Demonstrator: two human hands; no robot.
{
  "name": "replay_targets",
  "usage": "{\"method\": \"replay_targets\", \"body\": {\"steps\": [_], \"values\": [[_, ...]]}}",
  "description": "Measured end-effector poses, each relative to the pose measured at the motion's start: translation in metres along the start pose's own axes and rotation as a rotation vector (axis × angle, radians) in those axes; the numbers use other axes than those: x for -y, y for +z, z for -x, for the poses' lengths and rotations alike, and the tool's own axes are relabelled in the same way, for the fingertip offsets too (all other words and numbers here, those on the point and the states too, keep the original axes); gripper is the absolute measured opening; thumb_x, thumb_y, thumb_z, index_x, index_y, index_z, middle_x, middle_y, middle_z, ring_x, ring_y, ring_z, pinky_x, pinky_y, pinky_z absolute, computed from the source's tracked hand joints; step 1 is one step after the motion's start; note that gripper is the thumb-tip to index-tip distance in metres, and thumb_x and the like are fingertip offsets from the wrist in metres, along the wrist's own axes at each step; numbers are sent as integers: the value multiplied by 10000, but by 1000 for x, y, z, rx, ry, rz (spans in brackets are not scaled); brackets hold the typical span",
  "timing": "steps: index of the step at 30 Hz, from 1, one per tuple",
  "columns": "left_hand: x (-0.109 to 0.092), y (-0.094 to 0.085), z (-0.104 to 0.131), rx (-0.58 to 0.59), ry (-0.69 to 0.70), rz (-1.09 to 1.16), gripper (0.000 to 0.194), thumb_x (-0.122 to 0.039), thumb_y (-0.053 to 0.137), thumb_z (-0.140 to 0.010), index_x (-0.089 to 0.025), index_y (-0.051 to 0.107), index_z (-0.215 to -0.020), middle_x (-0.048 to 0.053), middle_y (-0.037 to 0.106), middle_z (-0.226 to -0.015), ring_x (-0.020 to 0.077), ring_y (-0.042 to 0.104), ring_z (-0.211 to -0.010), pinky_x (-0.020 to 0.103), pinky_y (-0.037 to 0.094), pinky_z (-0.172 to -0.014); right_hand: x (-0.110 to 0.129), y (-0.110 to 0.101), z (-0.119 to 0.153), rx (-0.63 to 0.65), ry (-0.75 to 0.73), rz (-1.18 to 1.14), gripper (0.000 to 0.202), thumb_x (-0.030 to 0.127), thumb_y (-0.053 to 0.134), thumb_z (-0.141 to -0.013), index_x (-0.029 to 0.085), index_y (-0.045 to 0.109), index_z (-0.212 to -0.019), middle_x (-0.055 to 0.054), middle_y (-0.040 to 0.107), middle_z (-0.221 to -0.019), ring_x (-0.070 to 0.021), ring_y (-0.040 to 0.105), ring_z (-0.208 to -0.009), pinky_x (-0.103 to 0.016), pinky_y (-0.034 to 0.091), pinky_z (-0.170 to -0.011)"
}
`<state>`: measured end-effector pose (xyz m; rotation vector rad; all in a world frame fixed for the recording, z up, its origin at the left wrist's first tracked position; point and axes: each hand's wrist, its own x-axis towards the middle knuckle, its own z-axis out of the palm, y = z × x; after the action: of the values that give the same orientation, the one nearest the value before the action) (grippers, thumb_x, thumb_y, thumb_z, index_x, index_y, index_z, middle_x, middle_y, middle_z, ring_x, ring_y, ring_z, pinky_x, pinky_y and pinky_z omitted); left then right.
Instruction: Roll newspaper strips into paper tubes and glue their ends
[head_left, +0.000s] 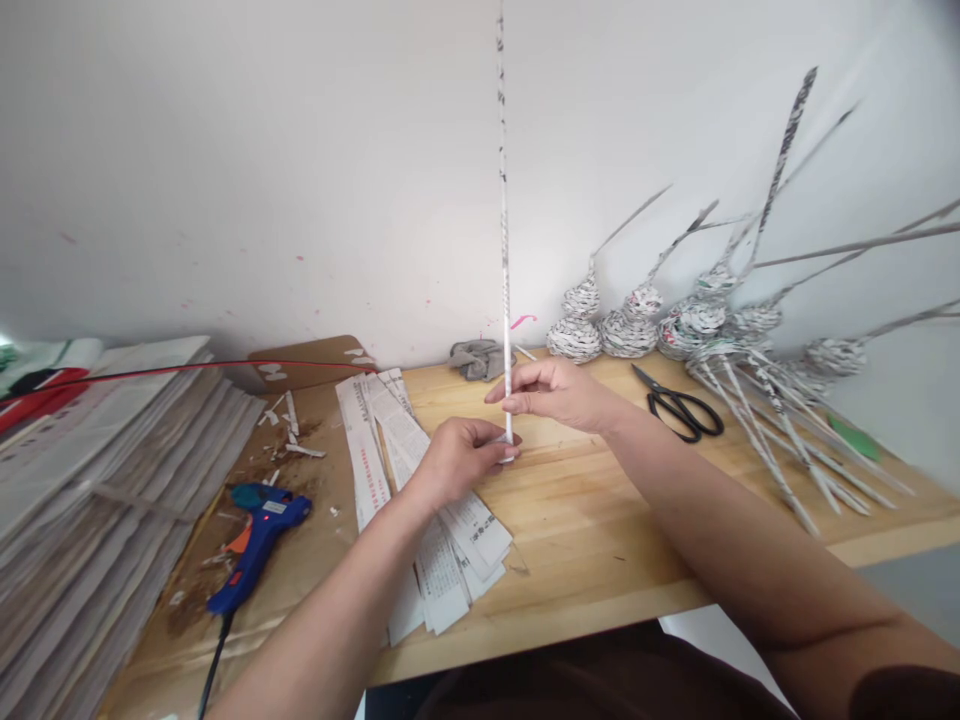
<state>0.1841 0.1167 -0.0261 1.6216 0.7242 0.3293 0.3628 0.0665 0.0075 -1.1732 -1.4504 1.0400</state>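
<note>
A long, thin rolled newspaper tube (504, 230) stands upright over the middle of the table. My left hand (461, 455) pinches its lower end, close above the tabletop. Higher up, my right hand (551, 390) has thumb and fingers closed round the same tube. Flat newspaper strips (465, 540) lie fanned out beneath and beside my left hand. Part of that stack is hidden by my left forearm.
Left are a blue glue gun (259, 545) on stained cardboard, paper scraps (292, 420) and a tall newspaper stack (112, 500). Black-handled scissors (679, 405), woven paper gourds (574, 330) and loose paper tubes (787, 430) lie right. A grey cloth (476, 358) rests by the wall.
</note>
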Motion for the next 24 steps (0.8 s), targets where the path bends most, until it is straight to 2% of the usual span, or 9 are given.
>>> {"method": "replay_targets", "body": {"steps": [2, 4, 6, 9, 11, 15, 20, 24], "values": [[1, 0, 0, -4, 10, -12, 269, -312, 713, -693, -131, 742, -890, 73, 728, -819, 170, 639, -716, 288, 527, -704, -2, 0, 0, -8, -1, 6, 225, 347, 751, -691, 153, 710, -799, -36, 687, -825, -157, 613, -801, -290, 466, -753], [2, 0, -1, -5, 19, -14, 268, -314, 715, -691, -130, 741, -884, 78, 729, -846, 167, 638, -718, 286, 528, -703, -4, 0, -1, -90, -5, -14, 223, 329, 789, -641, 152, 687, -730, -11, 660, -731, -141, 599, -726, -278, 464, -707], [2, -1, -1, -8, 18, -6, 270, -319, 720, -688, -129, 738, -878, 78, 729, -850, 169, 643, -723, 288, 529, -707, -5, 0, -2, -127, 1, -42, 235, 326, 800, -622, 155, 685, -734, -4, 653, -724, -134, 593, -705, -273, 463, -687], [1, -1, 0, -7, 15, 4, 267, -322, 722, -687, -131, 738, -873, 71, 728, -813, 176, 651, -732, 294, 532, -716, -3, -1, -2, -54, 30, -37, 254, 372, 750, -684, 160, 714, -820, -40, 687, -833, -150, 608, -765, -287, 470, -714], [1, -1, 0, -10, 14, 12, 263, -316, 724, -685, -132, 737, -872, 71, 729, -819, 178, 655, -739, 300, 535, -726, -3, -1, -2, -49, 22, -15, 255, 387, 742, -691, 156, 713, -796, -46, 687, -826, -157, 607, -774, -291, 470, -716], [0, -1, 0, -20, 2, 32, 259, -304, 726, -682, -135, 736, -878, 72, 730, -845, 179, 660, -755, 313, 540, -744, -5, 0, -2, -175, -29, 4, 254, 358, 794, -626, 152, 659, -686, -5, 636, -708, -133, 574, -691, -274, 456, -673], [1, -1, -1, -8, 4, 18, 253, -307, 718, -692, -134, 737, -875, 77, 729, -869, 179, 659, -761, 315, 540, -759, -5, 0, -2, -34, 10, -32, 241, 373, 739, -698, 158, 711, -802, -30, 672, -793, -140, 594, -750, -281, 460, -713], [1, -1, -1, -16, -4, 34, 253, -301, 725, -682, -142, 736, -878, 68, 730, -840, 181, 663, -757, 312, 543, -744, -6, 0, -2, -175, -20, 10, 261, 362, 798, -612, 152, 670, -697, -6, 639, -715, -138, 578, -703, -281, 461, -683]]}}
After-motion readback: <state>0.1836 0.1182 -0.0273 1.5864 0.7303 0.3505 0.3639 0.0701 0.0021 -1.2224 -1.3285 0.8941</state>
